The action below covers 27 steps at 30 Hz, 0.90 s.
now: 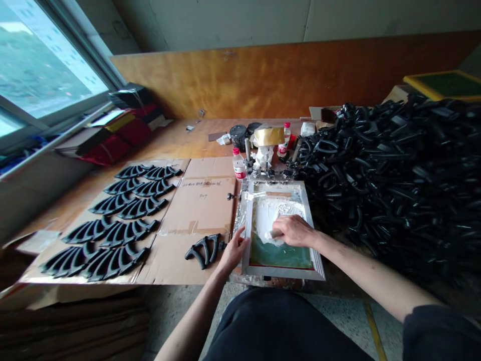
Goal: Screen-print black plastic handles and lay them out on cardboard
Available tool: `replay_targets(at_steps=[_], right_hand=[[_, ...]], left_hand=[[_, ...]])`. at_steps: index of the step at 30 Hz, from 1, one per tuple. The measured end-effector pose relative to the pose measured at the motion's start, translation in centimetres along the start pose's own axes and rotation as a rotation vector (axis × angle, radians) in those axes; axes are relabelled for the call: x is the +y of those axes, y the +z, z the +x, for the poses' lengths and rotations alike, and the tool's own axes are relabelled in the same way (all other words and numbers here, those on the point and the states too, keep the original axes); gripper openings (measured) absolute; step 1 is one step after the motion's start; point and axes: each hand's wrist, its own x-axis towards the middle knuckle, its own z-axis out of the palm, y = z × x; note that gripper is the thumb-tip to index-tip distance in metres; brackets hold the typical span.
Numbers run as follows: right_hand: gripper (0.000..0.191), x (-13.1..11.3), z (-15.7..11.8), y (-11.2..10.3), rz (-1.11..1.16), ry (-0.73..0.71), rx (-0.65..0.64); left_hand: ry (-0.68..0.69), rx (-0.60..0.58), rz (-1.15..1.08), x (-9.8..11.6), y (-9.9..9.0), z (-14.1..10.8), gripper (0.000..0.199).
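A silk-screen printing frame (318, 268) lies in front of me, its green mesh half covered with white ink (265, 215). My right hand (295, 230) is closed around a small squeegee (277, 233), mostly hidden by the fingers, in the white ink. At the frame's left side, my left hand (235, 249) has its fingers curled against the metal edge. Just left of that hand, several curved black plastic parts (205, 251) rest on a cardboard sheet (203, 205).
Rows of black parts (112, 233) cover the left cardboard. A big heap of black parts (394, 170) rises on the right. Behind the frame stand a red-capped bottle (239, 165), a roll of tape (269, 136) and a dark jar (238, 136). Stacked boxes (112, 138) sit by the window.
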Motion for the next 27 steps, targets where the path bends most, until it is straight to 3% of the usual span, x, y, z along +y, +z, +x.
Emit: replay_targets(at_steps=[3,6,8,10,14,16,19,21,23,25,27], right_hand=[[0.011,-0.4,0.0,0.9,-0.074,0.013,0.107],[0.012,-0.9,-0.7,1.8,-0.047,-0.056,0.106],[0.005,-0.7,-0.3,1.6,0.034,-0.001,0.113],[0.014,0.2,1.4,0.6,0.104,0.114,0.167],[0.053,3.7,5.2,-3.2,0.113,0.344,0.326],[0.050,6.4,5.2,-5.3,0.117,0.424,0.423],[0.034,10.9,2.1,-6.9,0.238,0.626,0.644],[0.034,12.8,-0.6,-6.1,0.315,0.830,0.693],[0.035,12.8,-2.6,-3.5,0.353,0.937,0.625],[0.033,10.7,-3.2,0.0,0.370,0.878,0.507],[0.030,7.7,-2.6,3.3,0.331,0.722,0.375]], left_hand=[[0.005,-0.004,-0.032,0.0,0.0,0.0,0.062],[0.006,-0.009,-0.061,0.1,0.0,-0.1,0.063],[0.003,-0.023,-0.071,0.5,-0.1,-0.3,0.064],[-0.006,-0.059,-0.080,1.3,-0.4,-0.5,0.065],[0.002,-0.135,-0.132,4.5,-2.0,-1.4,0.071],[0.015,-0.123,-0.211,6.8,-2.8,-2.1,0.067],[0.043,-0.053,-0.389,10.9,-3.7,-2.5,0.058],[0.137,0.016,-0.515,13.9,-3.8,-2.1,0.054],[0.267,0.063,-0.615,16.7,-3.7,-1.1,0.048],[0.362,0.054,-0.668,19.0,-3.6,0.1,0.044],[0.388,0.054,-0.692,20.2,-3.2,0.9,0.044]])
